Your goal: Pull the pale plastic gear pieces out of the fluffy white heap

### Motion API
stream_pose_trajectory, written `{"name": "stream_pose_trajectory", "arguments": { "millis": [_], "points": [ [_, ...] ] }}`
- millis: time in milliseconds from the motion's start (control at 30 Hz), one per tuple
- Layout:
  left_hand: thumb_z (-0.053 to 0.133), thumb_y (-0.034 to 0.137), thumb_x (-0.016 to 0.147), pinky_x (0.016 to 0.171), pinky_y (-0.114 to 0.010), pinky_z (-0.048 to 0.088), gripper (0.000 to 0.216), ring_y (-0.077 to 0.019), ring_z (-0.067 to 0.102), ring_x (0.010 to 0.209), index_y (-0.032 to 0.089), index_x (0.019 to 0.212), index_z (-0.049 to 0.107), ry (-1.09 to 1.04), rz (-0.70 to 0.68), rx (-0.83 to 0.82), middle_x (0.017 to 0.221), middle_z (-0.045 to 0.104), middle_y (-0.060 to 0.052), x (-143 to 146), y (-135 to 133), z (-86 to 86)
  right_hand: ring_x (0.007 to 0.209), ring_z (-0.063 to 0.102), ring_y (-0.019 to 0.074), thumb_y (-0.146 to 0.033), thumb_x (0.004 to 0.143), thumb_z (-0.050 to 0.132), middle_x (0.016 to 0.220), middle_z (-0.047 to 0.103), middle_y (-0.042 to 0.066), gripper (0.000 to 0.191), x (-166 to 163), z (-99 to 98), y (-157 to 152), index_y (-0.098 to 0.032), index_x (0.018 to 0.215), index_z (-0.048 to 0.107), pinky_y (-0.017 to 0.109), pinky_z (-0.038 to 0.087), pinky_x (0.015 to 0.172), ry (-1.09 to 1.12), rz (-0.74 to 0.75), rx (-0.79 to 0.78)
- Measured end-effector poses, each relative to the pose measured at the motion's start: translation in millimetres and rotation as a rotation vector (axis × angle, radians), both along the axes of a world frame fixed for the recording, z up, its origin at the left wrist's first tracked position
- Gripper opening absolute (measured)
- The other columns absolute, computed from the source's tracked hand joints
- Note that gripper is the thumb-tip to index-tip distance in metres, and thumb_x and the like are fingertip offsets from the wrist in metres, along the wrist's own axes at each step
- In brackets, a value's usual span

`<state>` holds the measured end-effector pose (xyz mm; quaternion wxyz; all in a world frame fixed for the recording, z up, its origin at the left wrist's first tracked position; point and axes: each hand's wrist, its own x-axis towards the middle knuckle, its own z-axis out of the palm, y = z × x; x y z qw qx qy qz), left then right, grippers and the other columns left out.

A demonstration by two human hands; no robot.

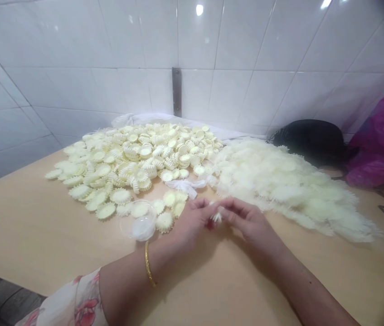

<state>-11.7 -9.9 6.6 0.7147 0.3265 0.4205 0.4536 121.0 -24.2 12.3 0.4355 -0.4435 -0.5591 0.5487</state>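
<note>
Just above the table, my left hand (192, 222) and my right hand (251, 222) meet fingertip to fingertip, both pinched closed. Between them is a small white piece with petal-like points (216, 218), mostly covered by my fingers. Past my left hand lie several loose pale-yellow scalloped discs (164, 222). A small clear round dish (139, 226) with something whitish in it stands left of that hand. Behind is a large heap of cupped pale-yellow flower pieces (144, 154). To the right spreads a pile of thin, sheer whitish-yellow petal pieces (290, 185).
The wooden table (25, 217) stands against a white tiled wall (137, 40) with a metal strip (177, 93). A twisted white plastic piece (185, 184) lies between the piles. At the back right are a black rounded object (310, 140) and a magenta bag (378, 140).
</note>
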Motion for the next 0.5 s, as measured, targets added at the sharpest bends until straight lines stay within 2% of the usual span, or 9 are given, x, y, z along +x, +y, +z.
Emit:
{"name": "stream_pose_trajectory", "arguments": {
  "millis": [133, 267, 367, 500],
  "points": [
    [0.070, 0.024, 0.063, 0.046, -0.022, 0.029, 0.027, -0.0057, 0.040, 0.043, 0.015, 0.055, 0.046, 0.026, -0.018, 0.040, 0.049, 0.046, 0.003, -1, 3, -4.7, 0.066, 0.057, 0.0158, -0.041, 0.073, 0.062, 0.069, 0.063, 0.002, 0.025, 0, -3.6, 1, -0.018, 0.081, 0.065, 0.028, 0.045, 0.063, -0.013, -0.073, 0.034],
    [0.063, 0.039, 0.070, 0.048, -0.023, 0.032, 0.028, -0.0080, 0.045, 0.047, 0.013, 0.062, 0.054, -0.087, -0.132, 0.065, 0.053, 0.050, 0.000, -3, 8, -6.4, 0.065, 0.055, 0.0157, -0.043, 0.071, 0.063, 0.069, 0.062, 0.003, 0.027, 5, -11.7, 6, -0.017, 0.080, 0.063, 0.028, 0.044, 0.062, -0.006, -0.142, 0.058],
    [0.065, 0.036, 0.069, 0.053, -0.024, 0.036, 0.025, -0.0095, 0.050, 0.053, 0.013, 0.070, 0.058, -0.129, -0.197, 0.038, 0.060, 0.053, -0.002, -4, 9, -6.4, 0.064, 0.055, 0.0154, -0.045, 0.069, 0.065, 0.068, 0.060, 0.001, 0.033, 7, -14.9, 9, -0.017, 0.086, 0.062, 0.028, 0.044, 0.062, 0.003, -0.205, 0.037],
    [0.069, 0.025, 0.064, 0.054, -0.024, 0.036, 0.018, -0.0099, 0.050, 0.053, 0.012, 0.069, 0.057, -0.087, -0.172, 0.037, 0.059, 0.053, -0.001, -5, 9, -6.5, 0.062, 0.054, 0.0142, -0.043, 0.067, 0.067, 0.064, 0.054, -0.002, 0.042, 6, -14.7, 8, -0.018, 0.099, 0.059, 0.027, 0.043, 0.061, 0.004, -0.210, 0.031]
  ]
}}
